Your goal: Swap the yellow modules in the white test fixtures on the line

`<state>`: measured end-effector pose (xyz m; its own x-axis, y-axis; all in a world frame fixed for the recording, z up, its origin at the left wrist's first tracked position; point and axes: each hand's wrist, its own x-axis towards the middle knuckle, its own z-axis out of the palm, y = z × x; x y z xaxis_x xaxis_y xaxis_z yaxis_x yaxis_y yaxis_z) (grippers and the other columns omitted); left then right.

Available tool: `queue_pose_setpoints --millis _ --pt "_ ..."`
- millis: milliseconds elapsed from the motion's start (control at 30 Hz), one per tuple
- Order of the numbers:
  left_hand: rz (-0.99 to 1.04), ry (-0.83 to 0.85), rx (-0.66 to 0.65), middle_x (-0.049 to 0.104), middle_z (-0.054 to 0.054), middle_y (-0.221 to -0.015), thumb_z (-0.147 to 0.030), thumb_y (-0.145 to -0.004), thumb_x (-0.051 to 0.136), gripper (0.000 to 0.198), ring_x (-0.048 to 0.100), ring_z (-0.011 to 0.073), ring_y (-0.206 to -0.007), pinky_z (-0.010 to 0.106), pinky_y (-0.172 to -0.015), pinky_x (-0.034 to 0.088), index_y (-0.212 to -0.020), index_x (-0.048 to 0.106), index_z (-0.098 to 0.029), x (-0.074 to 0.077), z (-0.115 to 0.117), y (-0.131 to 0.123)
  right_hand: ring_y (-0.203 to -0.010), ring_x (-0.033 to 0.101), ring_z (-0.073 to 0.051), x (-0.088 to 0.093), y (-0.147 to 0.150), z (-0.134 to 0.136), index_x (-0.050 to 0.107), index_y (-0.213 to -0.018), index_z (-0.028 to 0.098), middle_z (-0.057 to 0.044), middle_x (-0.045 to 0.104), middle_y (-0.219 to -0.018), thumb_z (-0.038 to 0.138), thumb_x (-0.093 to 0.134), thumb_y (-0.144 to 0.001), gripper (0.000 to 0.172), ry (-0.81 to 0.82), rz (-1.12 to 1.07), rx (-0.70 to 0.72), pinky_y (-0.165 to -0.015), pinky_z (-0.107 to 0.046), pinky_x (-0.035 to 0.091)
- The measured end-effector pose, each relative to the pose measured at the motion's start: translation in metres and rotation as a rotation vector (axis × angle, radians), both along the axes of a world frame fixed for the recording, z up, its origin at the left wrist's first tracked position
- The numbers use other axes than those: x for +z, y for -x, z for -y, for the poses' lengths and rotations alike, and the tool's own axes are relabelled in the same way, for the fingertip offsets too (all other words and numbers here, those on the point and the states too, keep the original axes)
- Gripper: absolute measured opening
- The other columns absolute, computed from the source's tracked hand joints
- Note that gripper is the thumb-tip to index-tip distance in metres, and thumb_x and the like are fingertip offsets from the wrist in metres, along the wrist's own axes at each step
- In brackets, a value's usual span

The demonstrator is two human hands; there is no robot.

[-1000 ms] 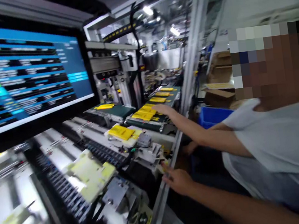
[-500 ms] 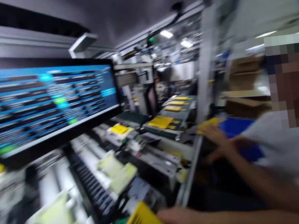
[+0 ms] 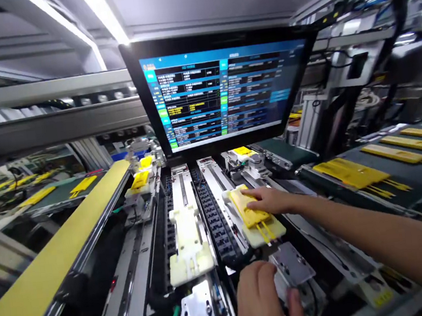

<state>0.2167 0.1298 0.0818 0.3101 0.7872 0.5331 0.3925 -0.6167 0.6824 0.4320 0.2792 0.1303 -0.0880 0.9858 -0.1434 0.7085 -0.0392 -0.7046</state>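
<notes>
so, right hand [image 3: 272, 200] flat on a yellow part [image 3: 246, 207], left hand [image 3: 257, 301] low beside a steel plate [image 3: 291, 264].
fingers [image 3: 256, 194] lie open across the part's smooth top, no pinch; it sits in a white plastic fixture [image 3: 270, 237] beside a black cable chain [image 3: 214, 219], long axis slanting toward the person, thin yellow pins [image 3: 266, 230] at the near end. right hand is nearer; left hand is curled, and whether it grips the plate can't be told.
</notes>
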Motion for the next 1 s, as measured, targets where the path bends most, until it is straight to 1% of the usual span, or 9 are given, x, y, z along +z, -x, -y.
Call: queue_pose_setpoints --millis 167,367,467,600,767,867,933,967,1000 --pt "-0.119 0.205 -0.048 0.061 0.011 -0.121 -0.012 -0.063 0.068 0.056 0.056 0.0315 -0.113 0.053 -0.096 0.049 -0.116 0.053 -0.023 -0.005 -0.009 -0.006 -0.100 0.063 -0.031 -0.007 -0.012 -0.010 0.042 -0.150 0.026 -0.011 0.067 -0.114 0.053 0.064 -0.083 0.076 0.009 0.167 0.094 -0.094 -0.043 0.044" --pt "-0.307 0.388 -0.079 0.065 0.012 -0.105 -0.011 -0.071 0.061 0.036 0.058 0.0304 -0.101 0.050 -0.086 0.048 -0.105 0.057 -0.019 0.007 -0.020 -0.010 -0.120 0.052 -0.034 0.011 -0.023 0.014 0.018 -0.158 0.034 -0.011 0.047 -0.134 0.058 0.087 -0.054 0.126 0.061 0.252 0.291 -0.105 -0.045 0.041" --pt "-0.308 0.468 -0.057 0.062 0.009 -0.098 -0.010 -0.071 0.061 0.029 0.057 0.0286 -0.096 0.046 -0.083 0.045 -0.098 0.053 -0.020 0.017 -0.023 -0.013 -0.121 0.052 -0.038 0.015 -0.019 0.018 0.012 -0.158 0.034 -0.013 0.046 -0.134 0.058 0.088 -0.051 0.134 0.106 0.332 0.259 -0.103 -0.050 0.042" --pt "-0.309 0.375 0.071 0.055 0.004 -0.093 -0.005 -0.072 0.062 0.032 0.050 0.0269 -0.090 0.043 -0.078 0.039 -0.091 0.045 -0.025 0.024 -0.029 -0.023 -0.122 0.054 -0.044 0.010 -0.018 0.012 0.004 -0.159 0.031 -0.018 0.048 -0.140 0.062 0.088 -0.048 0.143 0.238 0.405 0.182 -0.100 -0.055 0.044" --pt "-0.413 0.237 0.080 0.054 0.001 -0.091 -0.002 -0.068 0.069 0.041 0.048 0.0280 -0.090 0.044 -0.077 0.035 -0.086 0.041 -0.027 0.037 -0.044 -0.027 -0.122 0.056 -0.037 -0.001 -0.025 0.002 0.035 -0.153 0.032 -0.011 0.051 -0.144 0.060 0.090 -0.043 0.126 0.126 0.224 0.165 -0.102 -0.045 0.044" --pt "-0.409 0.137 0.078 0.054 0.001 -0.089 -0.009 -0.078 0.067 0.030 0.050 0.0261 -0.088 0.044 -0.078 0.037 -0.090 0.045 -0.025 0.039 -0.032 -0.016 -0.117 0.058 -0.031 0.000 -0.027 0.017 0.037 -0.152 0.029 -0.009 0.053 -0.140 0.052 0.092 -0.046 0.122 0.031 0.132 0.080 -0.100 -0.040 0.044" --pt "-0.333 0.014 0.047 0.053 0.003 -0.090 -0.019 -0.087 0.061 0.018 0.052 0.0233 -0.088 0.042 -0.078 0.043 -0.092 0.045 -0.025 0.025 -0.007 -0.004 -0.103 0.061 -0.026 -0.002 -0.026 0.052 0.032 -0.154 0.026 -0.009 0.061 -0.126 0.048 0.089 -0.056 0.115 -0.103 0.084 -0.040 -0.092 -0.038 0.047" --pt "-0.227 -0.158 -0.005 0.057 0.005 -0.093 -0.019 -0.083 0.065 0.021 0.055 0.0239 -0.092 0.042 -0.079 0.047 -0.094 0.048 -0.023 0.012 0.009 0.001 -0.094 0.062 -0.023 -0.006 -0.025 0.078 0.036 -0.152 0.025 -0.007 0.064 -0.114 0.048 0.084 -0.065 0.101 -0.201 0.039 -0.138 -0.085 -0.035 0.048" --pt "-0.288 -0.312 -0.065 0.060 0.002 -0.085 -0.014 -0.083 0.060 0.020 0.059 0.0207 -0.084 0.038 -0.076 0.050 -0.085 0.044 -0.026 -0.004 0.026 0.004 -0.084 0.061 -0.020 -0.013 -0.023 0.108 0.043 -0.147 0.024 -0.005 0.065 -0.103 0.047 0.076 -0.076 0.081 -0.306 -0.016 -0.254 -0.078 -0.032 0.049"
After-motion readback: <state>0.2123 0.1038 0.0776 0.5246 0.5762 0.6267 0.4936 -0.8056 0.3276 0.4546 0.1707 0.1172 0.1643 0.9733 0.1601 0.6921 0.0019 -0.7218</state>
